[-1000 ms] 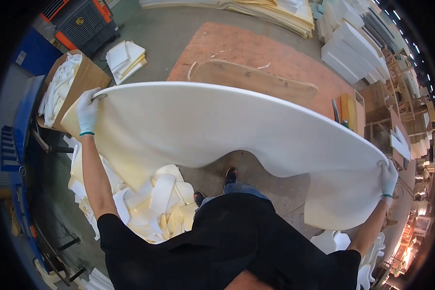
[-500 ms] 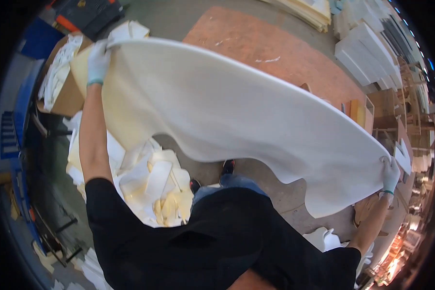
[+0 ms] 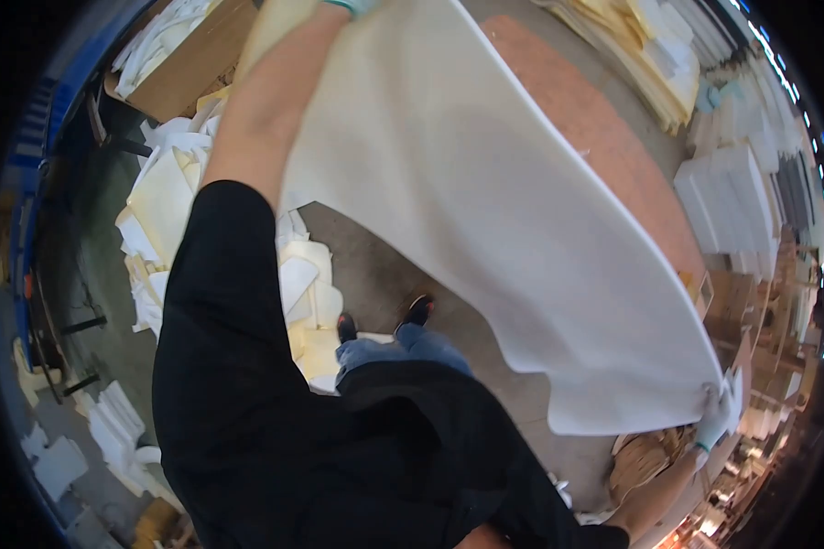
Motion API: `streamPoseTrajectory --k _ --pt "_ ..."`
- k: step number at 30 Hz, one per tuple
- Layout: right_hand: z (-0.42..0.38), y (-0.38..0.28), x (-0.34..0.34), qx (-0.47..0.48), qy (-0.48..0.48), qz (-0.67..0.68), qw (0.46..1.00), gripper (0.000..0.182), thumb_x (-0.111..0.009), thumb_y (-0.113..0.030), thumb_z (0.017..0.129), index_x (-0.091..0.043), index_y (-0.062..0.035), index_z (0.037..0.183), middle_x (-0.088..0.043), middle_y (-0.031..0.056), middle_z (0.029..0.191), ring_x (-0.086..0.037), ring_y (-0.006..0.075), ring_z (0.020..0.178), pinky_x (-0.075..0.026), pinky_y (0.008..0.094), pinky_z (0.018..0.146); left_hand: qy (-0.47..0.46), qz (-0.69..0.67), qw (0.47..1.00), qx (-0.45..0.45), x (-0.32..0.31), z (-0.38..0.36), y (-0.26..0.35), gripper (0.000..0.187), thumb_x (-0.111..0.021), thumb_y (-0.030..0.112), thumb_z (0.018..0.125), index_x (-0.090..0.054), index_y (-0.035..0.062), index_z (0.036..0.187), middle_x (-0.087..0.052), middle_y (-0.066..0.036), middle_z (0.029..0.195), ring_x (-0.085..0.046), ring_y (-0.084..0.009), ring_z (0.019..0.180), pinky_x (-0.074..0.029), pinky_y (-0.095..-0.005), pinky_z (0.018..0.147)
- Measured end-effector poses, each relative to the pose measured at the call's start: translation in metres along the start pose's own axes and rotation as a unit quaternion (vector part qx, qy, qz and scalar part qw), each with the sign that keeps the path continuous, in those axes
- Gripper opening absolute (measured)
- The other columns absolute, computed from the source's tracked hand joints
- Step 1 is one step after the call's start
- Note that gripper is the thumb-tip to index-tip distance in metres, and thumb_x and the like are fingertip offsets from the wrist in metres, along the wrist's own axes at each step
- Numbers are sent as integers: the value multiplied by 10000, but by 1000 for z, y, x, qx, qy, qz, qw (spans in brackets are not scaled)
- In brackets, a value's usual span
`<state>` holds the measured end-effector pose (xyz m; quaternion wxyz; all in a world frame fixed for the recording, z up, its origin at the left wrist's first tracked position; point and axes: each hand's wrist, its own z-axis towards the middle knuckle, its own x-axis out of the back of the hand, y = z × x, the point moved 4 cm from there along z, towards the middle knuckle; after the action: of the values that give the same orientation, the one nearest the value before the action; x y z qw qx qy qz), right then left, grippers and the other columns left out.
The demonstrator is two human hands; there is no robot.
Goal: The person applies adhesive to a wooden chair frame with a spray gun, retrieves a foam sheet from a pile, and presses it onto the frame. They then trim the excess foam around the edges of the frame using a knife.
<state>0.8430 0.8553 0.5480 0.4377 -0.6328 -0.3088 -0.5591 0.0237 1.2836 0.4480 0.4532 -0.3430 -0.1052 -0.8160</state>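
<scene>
A large, pale sheet of what looks like foam (image 3: 485, 183) is stretched across in front of me, its upper edge taut and its lower edge wavy. My left hand (image 3: 361, 7), in a white glove with a green cuff, is at the top of the frame by the sheet's far end; its fingers are cut off from view, but the sheet hangs from there. At the lower right corner, my right hand (image 3: 716, 414), gloved the same way, is closed on the sheet's edge. Beneath the sheet, the floor and my shoes show.
White and yellowish foam scraps (image 3: 169, 197) lie heaped at left, below a cardboard box (image 3: 192, 64) filled with white pieces. A reddish board (image 3: 604, 137) lies beyond the sheet. White blocks (image 3: 732, 201) and yellowish sheets (image 3: 632, 55) are stacked at right.
My left hand has gone up and to the right, nearly out of frame, lifting that end of the sheet. My right hand is slightly lower, still on its corner. The view has shifted.
</scene>
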Motion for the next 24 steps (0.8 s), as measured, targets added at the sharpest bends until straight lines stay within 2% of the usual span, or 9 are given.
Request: streamPoseTrajectory --k 6,9,12,15,17,19,20,22,24 --pt "-8 -22 2 91 97 -4 991 292 -578 24 799 -706 53 1060 -595 206 1347 -575 282 1228 -457 346 985 22 68 996 50 -32 41 75 160 -641 161 817 -703 85 943 -653 -175 1041 -599 -359 1055 -485 -427 929" --pt "-21 -49 7 6 58 51 997 191 -618 8 774 -727 48 925 -592 224 1355 -553 293 1262 -429 355 1026 89 55 989 101 -54 51 92 289 -601 251 909 -681 173 1176 -653 -127 1128 -605 -367 1059 -470 -445 937" --pt "-29 -71 12 43 55 -1 998 221 -636 9 761 -718 60 959 -619 190 1328 -566 289 1241 -433 355 1018 -111 48 971 208 -87 31 90 316 -575 295 944 -675 218 1233 -617 -120 1269 -599 -349 1087 -466 -442 941" --pt "-34 -82 14 41 27 -16 999 313 -614 31 748 -698 66 1048 -598 174 1363 -557 287 1254 -429 353 1028 19 -54 949 309 -94 -9 91 315 -617 333 935 -684 182 1203 -657 -116 1170 -604 -333 1101 -459 -474 956" --pt "-36 -85 12 44 4 -16 999 381 -589 46 746 -682 64 1116 -568 172 1403 -542 287 1275 -423 353 1041 241 -76 898 360 -36 -39 116 286 -624 249 915 -667 105 1158 -650 -150 1150 -606 -310 1114 -472 -422 976" --pt "-33 -65 10 86 55 6 995 189 -606 -66 841 -712 5 980 -651 98 1030 -589 198 951 -458 313 845 280 -134 855 415 25 -84 156 380 -598 234 982 -585 75 1328 -623 -129 1255 -601 -271 1156 -468 -412 989" --pt "-32 -51 8 91 67 11 994 162 -608 -91 866 -719 -9 950 -675 79 942 -604 175 872 -468 303 797 358 -155 803 450 40 -120 184 324 -639 237 950 -660 9 1179 -658 -155 1175 -588 -305 1127 -442 -437 1006" --pt "-27 -21 6 69 77 8 995 152 -611 -112 889 -726 -19 924 -701 55 856 -622 153 793 -480 291 747 390 -420 614 543 49 -166 267 511 -499 212 1021 -390 -20 1464 -397 -193 1508 -428 -283 1366 -368 -392 1114" --pt "-26 -14 7 22 66 -5 998 168 -618 -105 882 -732 -18 970 -707 58 887 -625 156 806 -484 287 763 322 -580 392 637 5 -205 319 570 -493 200 1005 -314 22 1516 -318 -187 1565 -329 -301 1440 -316 -400 1153"
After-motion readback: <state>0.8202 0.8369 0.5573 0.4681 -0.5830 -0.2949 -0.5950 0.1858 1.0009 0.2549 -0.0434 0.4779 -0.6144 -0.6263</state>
